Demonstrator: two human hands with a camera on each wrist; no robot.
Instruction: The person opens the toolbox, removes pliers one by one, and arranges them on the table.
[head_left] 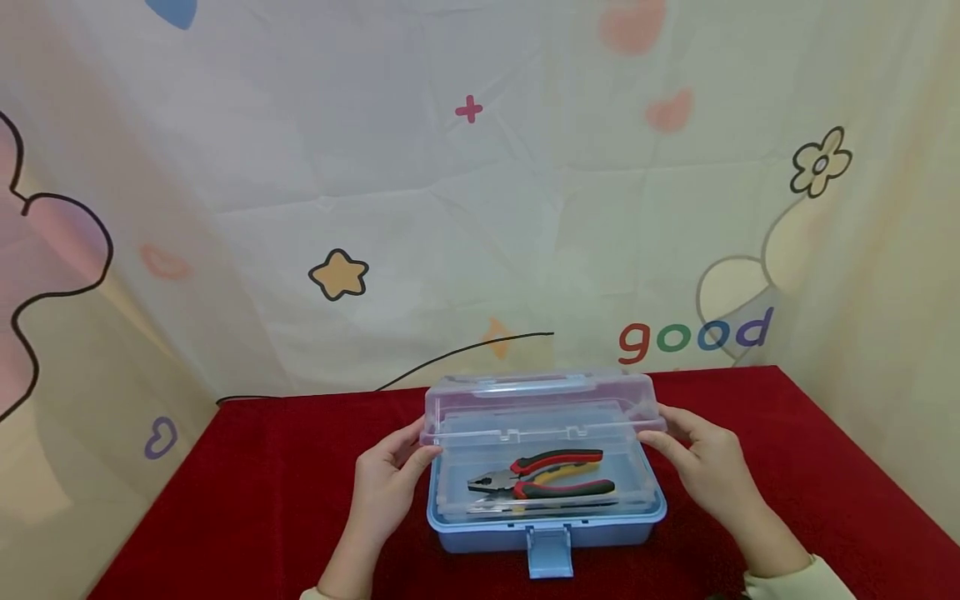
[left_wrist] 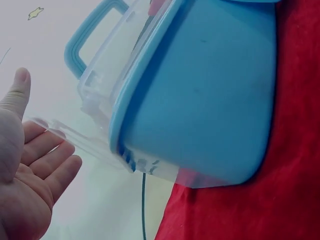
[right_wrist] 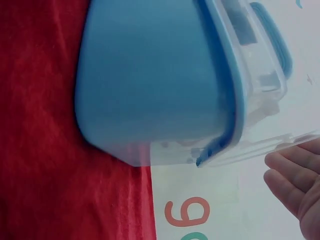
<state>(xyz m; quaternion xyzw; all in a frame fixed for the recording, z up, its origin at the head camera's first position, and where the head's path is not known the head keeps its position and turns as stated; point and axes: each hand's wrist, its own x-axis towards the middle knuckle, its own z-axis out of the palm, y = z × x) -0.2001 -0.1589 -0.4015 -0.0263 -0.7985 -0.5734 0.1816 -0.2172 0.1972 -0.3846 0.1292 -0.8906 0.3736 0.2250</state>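
A blue toolbox (head_left: 551, 529) with a raised clear plastic lid (head_left: 540, 412) stands on a red cloth. Inside, pliers (head_left: 543, 479) with red-and-black grips lie in a clear tray (head_left: 457, 483); a yellow part shows beneath them. My left hand (head_left: 382, 483) is at the lid's left side, its fingers touching the edge. In the left wrist view the thumb stands apart from the extended fingers. At the lid's right side, the fingers of my right hand (head_left: 708, 467) touch its edge. The right wrist view shows those fingers nearly straight, the thumb out of frame.
The toolbox's front latch (head_left: 550, 552) hangs down. A blue handle (left_wrist: 75, 47) shows above the box in the left wrist view. Red cloth (head_left: 247, 500) covers the table, and a pale printed curtain (head_left: 450, 208) hangs behind it.
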